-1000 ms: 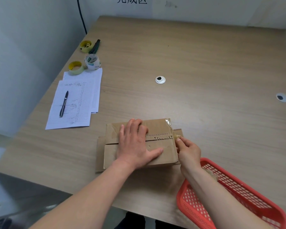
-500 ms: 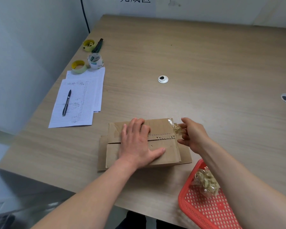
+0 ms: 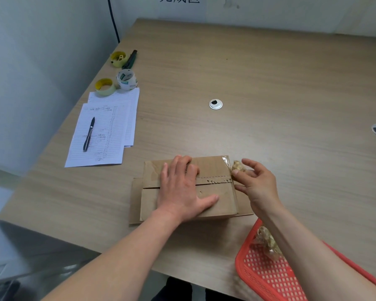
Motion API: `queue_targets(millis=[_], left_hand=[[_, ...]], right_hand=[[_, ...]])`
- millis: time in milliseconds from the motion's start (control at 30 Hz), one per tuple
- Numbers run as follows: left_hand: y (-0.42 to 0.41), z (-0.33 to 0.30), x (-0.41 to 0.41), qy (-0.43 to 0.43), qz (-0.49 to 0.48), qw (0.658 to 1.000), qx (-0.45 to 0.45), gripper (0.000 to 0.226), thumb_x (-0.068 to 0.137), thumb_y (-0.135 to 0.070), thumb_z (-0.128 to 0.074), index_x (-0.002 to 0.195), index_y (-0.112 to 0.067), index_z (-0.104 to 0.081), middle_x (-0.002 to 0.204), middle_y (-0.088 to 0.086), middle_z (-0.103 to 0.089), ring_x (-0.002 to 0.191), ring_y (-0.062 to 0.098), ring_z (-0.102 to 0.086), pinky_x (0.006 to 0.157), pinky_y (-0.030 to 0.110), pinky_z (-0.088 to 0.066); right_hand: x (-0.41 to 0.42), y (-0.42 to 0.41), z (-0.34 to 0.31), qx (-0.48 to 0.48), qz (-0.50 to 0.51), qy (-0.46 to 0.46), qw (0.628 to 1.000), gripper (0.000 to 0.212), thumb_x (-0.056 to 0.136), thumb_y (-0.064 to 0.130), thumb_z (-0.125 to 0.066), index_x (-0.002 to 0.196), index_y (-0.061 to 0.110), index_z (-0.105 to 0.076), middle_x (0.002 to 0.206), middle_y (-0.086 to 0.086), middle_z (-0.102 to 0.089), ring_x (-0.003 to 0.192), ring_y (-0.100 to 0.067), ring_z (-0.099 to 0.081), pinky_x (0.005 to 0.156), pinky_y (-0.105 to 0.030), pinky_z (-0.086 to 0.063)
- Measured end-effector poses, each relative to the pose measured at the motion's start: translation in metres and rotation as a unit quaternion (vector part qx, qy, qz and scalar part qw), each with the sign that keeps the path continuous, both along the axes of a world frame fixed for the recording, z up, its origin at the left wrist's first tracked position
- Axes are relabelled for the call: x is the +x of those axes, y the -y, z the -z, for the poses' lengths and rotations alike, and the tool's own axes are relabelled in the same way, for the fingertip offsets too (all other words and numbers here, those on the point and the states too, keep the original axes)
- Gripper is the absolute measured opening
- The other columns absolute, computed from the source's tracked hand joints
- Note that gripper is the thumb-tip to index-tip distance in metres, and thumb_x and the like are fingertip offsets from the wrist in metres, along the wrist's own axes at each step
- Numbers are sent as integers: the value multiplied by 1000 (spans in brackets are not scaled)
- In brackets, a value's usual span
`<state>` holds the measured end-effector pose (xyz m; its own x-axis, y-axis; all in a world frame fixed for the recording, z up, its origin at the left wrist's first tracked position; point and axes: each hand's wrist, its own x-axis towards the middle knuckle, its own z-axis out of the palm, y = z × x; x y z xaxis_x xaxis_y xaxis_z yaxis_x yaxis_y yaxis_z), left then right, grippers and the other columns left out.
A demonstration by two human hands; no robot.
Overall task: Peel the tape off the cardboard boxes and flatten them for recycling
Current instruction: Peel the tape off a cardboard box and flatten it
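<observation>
A flattened brown cardboard box (image 3: 217,168) lies near the table's front edge, with a torn strip of tape residue (image 3: 215,180) along its middle seam. My left hand (image 3: 180,187) presses flat on the box with its fingers spread. At the box's right edge, my right hand (image 3: 256,183) pinches a crumpled wad of peeled tape (image 3: 237,165) that still clings to the box's far right corner. Some clear tape (image 3: 225,159) shines on that corner.
A red plastic basket (image 3: 269,276) at the front right holds a ball of peeled tape (image 3: 267,242). At the left lie lined papers (image 3: 109,131) with a black pen (image 3: 89,134), and beyond them tape rolls (image 3: 126,79). Two round cable grommets (image 3: 215,104) sit in the wooden table (image 3: 269,83).
My right hand has lifted from the box's seam end toward the far right corner, drawing the crumpled tape with it. My left hand has stayed pressed on the box.
</observation>
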<state>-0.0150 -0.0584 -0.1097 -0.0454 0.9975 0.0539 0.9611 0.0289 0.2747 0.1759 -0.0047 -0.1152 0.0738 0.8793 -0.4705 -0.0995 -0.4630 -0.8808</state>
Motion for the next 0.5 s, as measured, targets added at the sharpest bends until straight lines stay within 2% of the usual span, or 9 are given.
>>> queue_targets(millis=[67, 133, 267, 333, 400, 500], left_hand=[[0, 0, 0, 6, 0, 1000, 9, 80, 58, -84, -48, 110, -23, -50, 137, 0, -39, 142, 26, -29, 118, 56, -19], [0, 1, 0, 8, 1, 1000, 11, 80, 58, -84, -48, 110, -23, -50, 136, 0, -39, 142, 26, -29, 117, 56, -19], [0, 1, 1, 9, -1, 1000, 6, 80, 58, -84, -48, 111, -24, -50, 138, -1, -38, 143, 26, -28, 118, 56, -18], [0, 2, 0, 8, -2, 1000, 6, 80, 58, -84, -48, 111, -24, -50, 138, 0, -39, 143, 26, -28, 118, 56, -18], [0, 1, 0, 5, -1, 1000, 5, 80, 58, -84, -48, 111, -24, -50, 138, 0, -38, 143, 26, -28, 117, 56, -19], [0, 1, 0, 1, 0, 1000, 9, 79, 59, -84, -48, 110, -24, -50, 138, -1, -38, 142, 26, -29, 117, 56, -20]], right_hand=[[-3, -3, -5, 30, 50, -2, 998, 18, 89, 16, -74, 103, 12, -64, 77, -6, -69, 80, -19, -71, 70, -33, -59], [-6, -10, -11, 52, 57, 8, 997, 11, 91, 22, -73, 92, 12, -67, 74, -5, -70, 74, -16, -70, 65, -30, -58], [-18, -29, -14, 64, -8, 85, 994, 24, 98, 31, -61, 79, 18, -68, 79, -3, -67, 76, -12, -64, 65, -37, -53], [-20, -38, -13, 36, -31, 93, 995, 29, 100, 35, -57, 78, 18, -67, 87, -4, -64, 82, -14, -58, 71, -43, -56], [-22, -46, -13, -11, -22, 58, 998, 28, 98, 35, -60, 80, 15, -67, 91, -5, -67, 88, -17, -63, 77, -47, -58], [-28, -53, -15, -45, 11, 18, 999, 19, 93, 28, -69, 88, 10, -65, 85, -7, -70, 78, -21, -72, 73, -43, -59]])
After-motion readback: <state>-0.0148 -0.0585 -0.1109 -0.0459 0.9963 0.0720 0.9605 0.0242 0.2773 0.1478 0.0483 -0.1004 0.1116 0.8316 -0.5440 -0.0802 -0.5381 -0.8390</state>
